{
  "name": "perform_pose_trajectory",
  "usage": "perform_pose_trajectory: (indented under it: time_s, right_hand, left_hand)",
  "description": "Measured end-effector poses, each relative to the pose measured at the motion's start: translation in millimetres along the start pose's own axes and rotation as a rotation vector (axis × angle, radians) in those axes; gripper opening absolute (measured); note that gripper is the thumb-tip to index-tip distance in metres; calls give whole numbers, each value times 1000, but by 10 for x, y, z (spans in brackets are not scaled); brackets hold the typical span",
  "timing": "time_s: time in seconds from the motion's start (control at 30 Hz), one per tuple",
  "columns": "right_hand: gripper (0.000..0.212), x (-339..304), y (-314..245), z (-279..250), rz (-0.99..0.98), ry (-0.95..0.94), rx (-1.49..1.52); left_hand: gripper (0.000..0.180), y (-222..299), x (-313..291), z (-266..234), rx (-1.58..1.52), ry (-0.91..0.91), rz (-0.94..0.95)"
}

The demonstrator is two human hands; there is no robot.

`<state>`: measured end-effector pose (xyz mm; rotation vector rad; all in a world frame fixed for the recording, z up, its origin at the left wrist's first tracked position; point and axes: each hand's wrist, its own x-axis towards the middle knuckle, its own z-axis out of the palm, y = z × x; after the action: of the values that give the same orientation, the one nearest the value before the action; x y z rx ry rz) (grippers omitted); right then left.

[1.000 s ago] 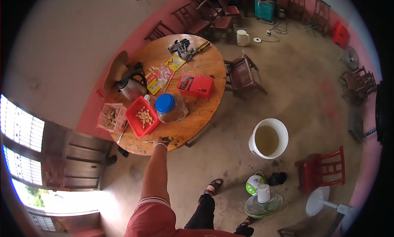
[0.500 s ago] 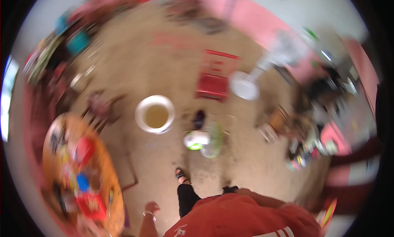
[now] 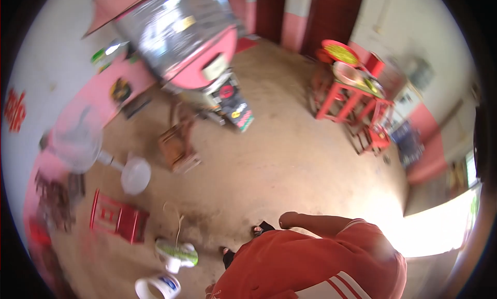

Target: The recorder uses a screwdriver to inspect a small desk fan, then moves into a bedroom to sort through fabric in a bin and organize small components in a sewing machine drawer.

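Observation:
My right hand [image 3: 288, 220] hangs out in front of my red shirt [image 3: 279, 257], above the floor near my right foot. It looks rounded and closed, with nothing seen in it. Only a sliver of my left hand [image 3: 209, 289] shows at the shirt's left edge; its fingers are hidden. Nearest to that side are a white bucket [image 3: 158, 287] and a green-and-white fan [image 3: 177, 253] on the floor. Neither hand touches them.
A red chair [image 3: 119, 216] and a white standing fan [image 3: 135, 175] are at the left. Farther off are a wooden chair [image 3: 177, 146] and a plastic-covered pink counter [image 3: 207, 71]. A red table [image 3: 344, 94] holding basins stands at the far right, beside a red stool [image 3: 375, 138].
My view has swung to the right; the red chair and fans now lie farther left, and the orange table has left the picture. My right hand has come into sight; my left is mostly hidden.

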<state>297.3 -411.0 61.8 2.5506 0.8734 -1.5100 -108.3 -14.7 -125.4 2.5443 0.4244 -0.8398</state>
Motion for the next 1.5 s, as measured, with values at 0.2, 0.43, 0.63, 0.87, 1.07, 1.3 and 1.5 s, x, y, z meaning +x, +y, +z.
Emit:
perform_pose_trajectory:
  time_s: [0.2, 0.43, 0.63, 0.87, 1.07, 1.3, 1.5]
  right_hand:
    - [25, 105, 928, -223, -55, 192, 216]
    - [26, 235, 2130, -314, 262, 239, 450]
    - [30, 259, 3007, -151, 783, 187, 832]
    - [18, 606, 3361, -427, 504, 90, 917]
    - [27, 583, 4573, -1647, 525, 402, 1187]
    - [29, 976, 7191, -3725, 671, 398, 715]
    - [26, 1371, 8499, -5970, 557, 747, 518]
  left_hand:
    - [14, 910, 2078, -1663, 113, -76, 254]
    - [17, 2783, 4055, -3245, 133, -140, 437]
    - [20, 4570, 5612, -4205, 122, -264, 561]
    - [24, 5784, 6721, -4649, 103, -519, 553]
    - [34, 7182, 8213, -4858, 1044, -532, 1225]
    - [43, 8081, 8297, -5156, 770, -379, 747]
    - [35, 7805, 9325, -5613, 621, -270, 580]
